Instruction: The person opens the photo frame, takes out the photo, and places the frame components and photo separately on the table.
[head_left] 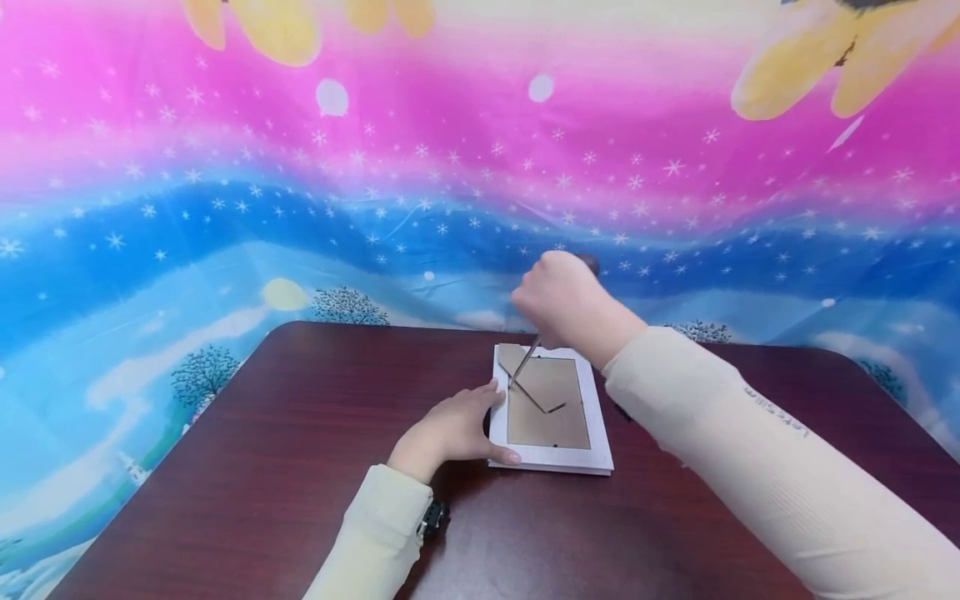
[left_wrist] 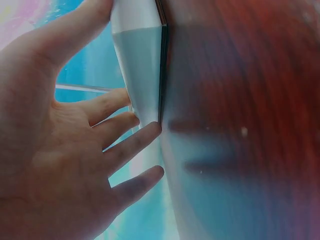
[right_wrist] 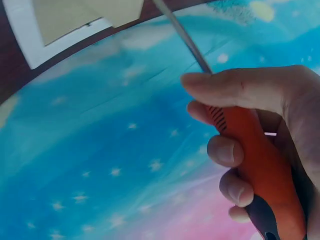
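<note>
A white picture frame (head_left: 599,425) lies on the table with its brown backing board (head_left: 547,432) facing up. A brown stand flap (head_left: 513,358) shows at its far left corner. My right hand (head_left: 561,293) grips the handle of a screwdriver, orange and black in the right wrist view (right_wrist: 265,165). Its metal shaft (head_left: 526,362) slants down, the tip right at the left edge of the backing. With fingers straight and spread, my left hand (head_left: 456,429) rests against the frame's left side, fingertips at the edge and thumb near the close left corner.
The dark red-brown table (head_left: 247,467) carries the frame near its far edge. Behind it hangs a pink and blue cloth (head_left: 450,167) with snowflakes and trees. A black band (head_left: 433,518) shows at the left wrist.
</note>
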